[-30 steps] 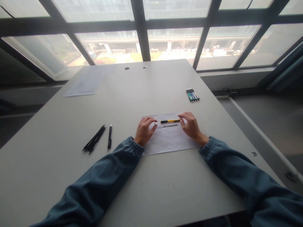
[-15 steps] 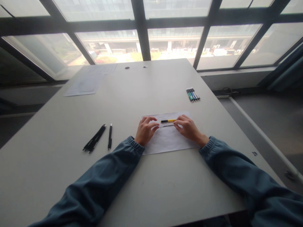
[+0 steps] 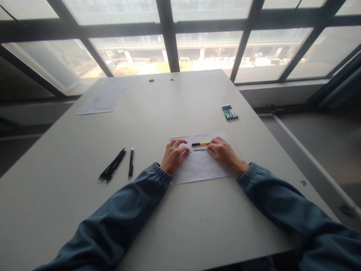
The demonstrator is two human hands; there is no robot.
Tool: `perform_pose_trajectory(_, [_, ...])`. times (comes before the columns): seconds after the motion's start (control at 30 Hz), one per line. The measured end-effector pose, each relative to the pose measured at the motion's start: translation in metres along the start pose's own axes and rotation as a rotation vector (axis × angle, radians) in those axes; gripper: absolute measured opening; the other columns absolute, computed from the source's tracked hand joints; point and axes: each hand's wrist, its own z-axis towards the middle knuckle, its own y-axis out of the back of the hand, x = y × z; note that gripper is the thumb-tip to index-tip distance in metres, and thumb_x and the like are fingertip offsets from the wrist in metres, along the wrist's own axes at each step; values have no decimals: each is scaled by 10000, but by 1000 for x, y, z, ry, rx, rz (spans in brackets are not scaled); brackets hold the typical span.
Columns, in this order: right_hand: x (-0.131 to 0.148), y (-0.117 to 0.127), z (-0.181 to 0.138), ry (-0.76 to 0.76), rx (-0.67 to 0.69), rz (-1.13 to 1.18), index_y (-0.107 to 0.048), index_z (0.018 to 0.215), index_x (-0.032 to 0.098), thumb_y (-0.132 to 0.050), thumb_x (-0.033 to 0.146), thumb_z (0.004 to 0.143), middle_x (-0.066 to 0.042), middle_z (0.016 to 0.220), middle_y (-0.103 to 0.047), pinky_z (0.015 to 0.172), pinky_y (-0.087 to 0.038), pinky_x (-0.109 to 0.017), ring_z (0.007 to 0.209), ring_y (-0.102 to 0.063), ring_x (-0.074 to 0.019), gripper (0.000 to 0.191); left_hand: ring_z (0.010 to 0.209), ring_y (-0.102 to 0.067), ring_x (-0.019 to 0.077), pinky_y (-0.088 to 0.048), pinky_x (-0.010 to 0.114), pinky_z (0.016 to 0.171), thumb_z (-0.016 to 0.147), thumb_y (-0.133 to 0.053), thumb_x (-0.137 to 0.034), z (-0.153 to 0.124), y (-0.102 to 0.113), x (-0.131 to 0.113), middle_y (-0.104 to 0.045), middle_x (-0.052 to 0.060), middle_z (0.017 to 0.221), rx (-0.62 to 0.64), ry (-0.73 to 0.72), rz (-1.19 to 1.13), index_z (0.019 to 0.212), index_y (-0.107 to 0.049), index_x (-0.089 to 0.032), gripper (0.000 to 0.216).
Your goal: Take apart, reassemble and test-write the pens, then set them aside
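Observation:
A sheet of white paper (image 3: pixel 203 165) lies under both of my hands. My left hand (image 3: pixel 173 156) rests at the paper's left side, thumb and forefinger curved with a gap between them. Just off its thumb tip is a tiny pale piece (image 3: pixel 191 151), too small to make out. At the right, my right hand (image 3: pixel 225 153) pinches the end of a thin dark pen refill (image 3: pixel 199 149), whose free end points left. Behind the refill lies a yellow pen barrel (image 3: pixel 200 143) with a black end; the right fingers cover its right end.
On the left lie a bundle of black pen parts (image 3: pixel 113 165) and a single black pen (image 3: pixel 131 163). Several pens (image 3: pixel 230 112) sit in a row at the right. More paper sheets (image 3: pixel 98 99) lie far left. A small dark clip-like piece (image 3: pixel 303 183) is near the right edge.
My right fingers have shifted very slightly, and the refill with its tip has moved a touch to the right. My left thumb has risen a little toward the forefinger.

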Motion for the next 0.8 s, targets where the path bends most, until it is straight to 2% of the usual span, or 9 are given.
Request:
perform_pose_trajectory(0.23, [-1,-2,0,39,-15,23,-672,857,201,-595,144,946,-86,900,-661,803,-503,-395,909,-554,-248,131,1104,-559,269,-489,483,973,918,-668,-255,1,-1,1,-686,72,1170,-84,-11,-27,888,-743,-230,85])
perform_pose_trajectory(0.4, [-2,-3,0,49,-62,47,-660,871,213,-588,168,961,-81,906,-653,821,-495,-394,919,-550,-246,124,1104,-562,259,-490,457,966,925,-657,-256,0,-2,2,-684,71,1159,-96,-7,-40,898,-735,-232,85])
perform_pose_trajectory(0.8, [0,-2,0,80,-36,43,-657,864,206,-581,170,965,-83,903,-650,812,-491,-387,923,-544,-244,131,1079,-564,255,-495,445,950,939,-639,-259,0,0,1,-690,67,1145,-102,-25,-31,903,-727,-226,101])
